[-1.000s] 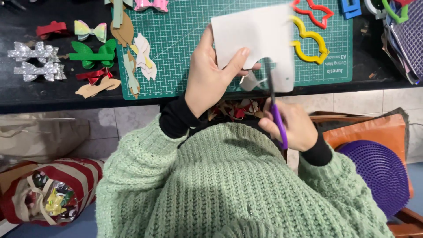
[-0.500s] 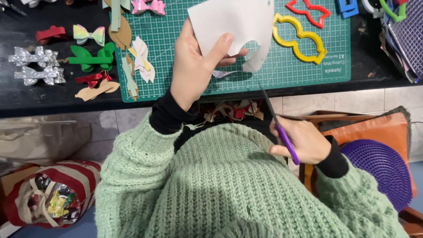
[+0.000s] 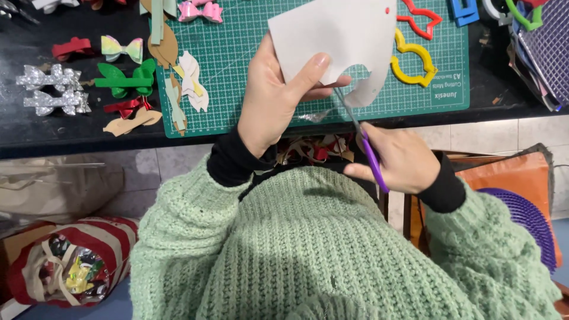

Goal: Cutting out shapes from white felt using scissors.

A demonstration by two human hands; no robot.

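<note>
Over the green gridded cutting mat (image 3: 249,53), my left hand (image 3: 278,98) pinches a pale grey sheet of stiff craft material (image 3: 338,41), thumb pressed on its face and fingers closed behind it, holding it above the mat's near edge. To the left of the mat lie silver glitter bows (image 3: 50,89) and a green felt bow (image 3: 124,77); on the mat's right part sits a yellow plastic bow-shaped template (image 3: 415,59).

My right hand (image 3: 397,160), below the mat's near edge, is closed around purple-handled scissors (image 3: 364,142). Their long axis runs diagonally, with the handles low and right and the blade tips pointing up and left into the sheet's curved lower edge, just beside my left fingertips.

I judge the risk plain: the blades work close to my left fingers, and a slip could nick them. The sheet is gripped at one side only, so it could twist and spoil the curve.
</note>
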